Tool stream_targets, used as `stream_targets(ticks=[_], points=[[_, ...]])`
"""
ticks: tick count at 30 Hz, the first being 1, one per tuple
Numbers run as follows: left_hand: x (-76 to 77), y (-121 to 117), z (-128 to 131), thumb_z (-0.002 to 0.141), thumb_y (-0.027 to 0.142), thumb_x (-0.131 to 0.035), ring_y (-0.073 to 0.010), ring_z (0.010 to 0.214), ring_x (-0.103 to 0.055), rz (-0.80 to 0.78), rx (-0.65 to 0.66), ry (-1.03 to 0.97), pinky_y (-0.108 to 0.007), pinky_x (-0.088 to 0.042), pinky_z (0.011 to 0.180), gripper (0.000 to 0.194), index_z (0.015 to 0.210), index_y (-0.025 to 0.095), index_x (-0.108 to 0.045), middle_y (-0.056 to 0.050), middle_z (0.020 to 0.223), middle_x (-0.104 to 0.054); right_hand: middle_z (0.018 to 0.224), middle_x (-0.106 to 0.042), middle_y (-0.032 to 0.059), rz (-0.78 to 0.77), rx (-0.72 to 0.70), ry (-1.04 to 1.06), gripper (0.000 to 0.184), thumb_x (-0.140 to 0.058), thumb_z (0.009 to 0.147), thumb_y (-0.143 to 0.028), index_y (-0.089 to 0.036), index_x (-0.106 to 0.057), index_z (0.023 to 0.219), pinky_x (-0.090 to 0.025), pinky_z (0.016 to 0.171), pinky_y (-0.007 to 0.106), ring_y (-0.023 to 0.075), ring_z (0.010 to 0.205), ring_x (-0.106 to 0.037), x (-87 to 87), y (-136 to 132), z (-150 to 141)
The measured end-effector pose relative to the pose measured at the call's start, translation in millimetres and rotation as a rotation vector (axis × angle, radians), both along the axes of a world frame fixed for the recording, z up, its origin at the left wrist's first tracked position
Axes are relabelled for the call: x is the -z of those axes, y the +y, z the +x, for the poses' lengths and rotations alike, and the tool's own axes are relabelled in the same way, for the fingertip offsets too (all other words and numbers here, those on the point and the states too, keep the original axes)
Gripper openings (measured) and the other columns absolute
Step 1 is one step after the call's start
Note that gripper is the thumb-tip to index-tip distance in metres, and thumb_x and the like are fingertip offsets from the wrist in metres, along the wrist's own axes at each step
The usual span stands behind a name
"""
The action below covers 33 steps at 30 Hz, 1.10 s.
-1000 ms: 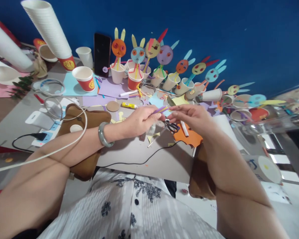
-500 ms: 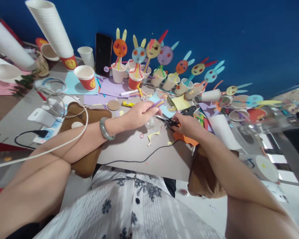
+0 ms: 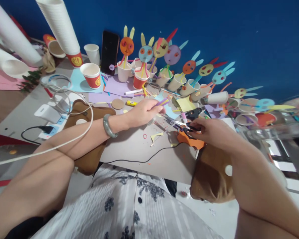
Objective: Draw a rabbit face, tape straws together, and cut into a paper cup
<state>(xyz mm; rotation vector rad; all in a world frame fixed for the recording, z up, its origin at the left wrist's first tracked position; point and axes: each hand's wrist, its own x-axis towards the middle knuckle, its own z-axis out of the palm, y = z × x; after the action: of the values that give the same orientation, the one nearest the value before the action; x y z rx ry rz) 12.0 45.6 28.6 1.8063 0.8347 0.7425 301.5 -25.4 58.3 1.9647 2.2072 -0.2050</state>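
Note:
My left hand [image 3: 144, 113], with a bracelet on its wrist, is pinched around a small bundle of purple and yellow strips [image 3: 164, 101]. The tips of the strips stick out to the right past my fingers. To the right, my right hand [image 3: 211, 132] grips the dark handles of the scissors [image 3: 175, 122], whose blades point left toward my left hand without touching the strips. Beneath the scissors lies a cut piece of orange paper [image 3: 193, 141]. Yellow paper scraps [image 3: 156, 136] and a small red ring [image 3: 145, 136] are on the table between my hands.
Paper cups with rabbit-faced figures [image 3: 127, 46] line the blue wall. A tall cup stack [image 3: 62, 28], a red cup [image 3: 91, 78] and a phone [image 3: 109, 52] stand at the back left. A white cable [image 3: 88, 127] crosses my left forearm; a black cable [image 3: 142, 161] runs along the front.
My right hand has left the strips, taken up the scissors from the table and moved right with them. My left hand keeps the strips nearly in place. The view has shifted slightly.

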Motion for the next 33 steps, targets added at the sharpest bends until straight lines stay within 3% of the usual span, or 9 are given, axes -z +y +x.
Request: stream_targets(ticks=[3, 8, 13, 16, 21, 33], points=[[-3.7, -1.0, -0.4, 0.101, 0.018, -0.054, -0.0082, 0.062, -0.047, -0.087, 0.008, 0.009, -0.022, -0.037, 0.060, 0.024, 0.094, 0.010, -0.075, 0.000, 0.070, -0.060, 0.075, -0.070, 0.0064, -0.010, 0.112, 0.078, 0.037, -0.062, 0.074, -0.053, -0.021, -0.070, 0.092, -0.040, 0.064, 0.032, 0.0209, 0.066, -0.060, -7.2, -4.9, -4.7], [-1.2, -3.6, 0.6, 0.104, 0.021, -0.052, -0.0062, 0.054, -0.039, -0.358, 0.011, -0.133, -0.022, -0.029, 0.053, 0.028, 0.089, 0.011, -0.073, 0.002, 0.063, -0.050, 0.078, -0.071, 0.0078, 0.026, 0.093, 0.141, 0.042, -0.060, 0.071, -0.060, -0.022, -0.068, 0.086, -0.040, 0.063, 0.033, 0.0221, 0.068, -0.060, -14.9, -12.6, -16.3], [0.9, -2.3, 3.9, 0.103, 0.014, -0.054, -0.0020, 0.053, -0.041, -0.567, 0.027, -0.266, -0.020, -0.030, 0.053, 0.028, 0.080, 0.010, -0.069, -0.004, 0.082, -0.067, 0.085, -0.074, 0.0088, -0.026, 0.031, 0.145, 0.037, -0.061, 0.074, -0.055, -0.022, -0.068, 0.089, -0.041, 0.067, 0.034, 0.0229, 0.072, -0.063, -9.4, -11.0, -19.6], [-4.2, -2.7, 5.2, 0.103, 0.012, -0.052, -0.0004, 0.049, -0.038, -0.658, 0.013, -0.272, -0.020, -0.030, 0.051, 0.029, 0.078, 0.009, -0.066, -0.004, 0.082, -0.068, 0.085, -0.075, 0.0089, -0.029, -0.024, 0.133, 0.034, -0.064, 0.076, -0.053, -0.022, -0.068, 0.092, -0.041, 0.068, 0.035, 0.0243, 0.075, -0.064, -1.6, -6.8, -19.3], [-8.4, -4.3, 5.5, 0.103, 0.010, -0.052, 0.0001, 0.048, -0.039, -0.701, 0.011, -0.266, -0.018, -0.030, 0.049, 0.030, 0.077, 0.007, -0.067, -0.003, 0.081, -0.068, 0.090, -0.077, 0.0063, -0.043, -0.084, 0.150, 0.027, -0.066, 0.077, -0.046, -0.025, -0.065, 0.093, -0.043, 0.069, 0.035, 0.0254, 0.077, -0.068, 7.5, -1.0, -21.7], [6.9, 0.1, 4.1, 0.100, 0.021, -0.061, -0.0012, 0.051, -0.040, -0.679, 0.074, -0.271, -0.019, -0.031, 0.048, 0.022, 0.085, 0.011, -0.073, -0.008, 0.092, -0.072, 0.080, -0.074, 0.0037, -0.050, -0.095, 0.094, 0.020, -0.068, 0.077, -0.044, -0.027, -0.060, 0.083, -0.040, 0.065, 0.033, 0.0246, 0.072, -0.066, 1.6, 6.8, -37.3]])
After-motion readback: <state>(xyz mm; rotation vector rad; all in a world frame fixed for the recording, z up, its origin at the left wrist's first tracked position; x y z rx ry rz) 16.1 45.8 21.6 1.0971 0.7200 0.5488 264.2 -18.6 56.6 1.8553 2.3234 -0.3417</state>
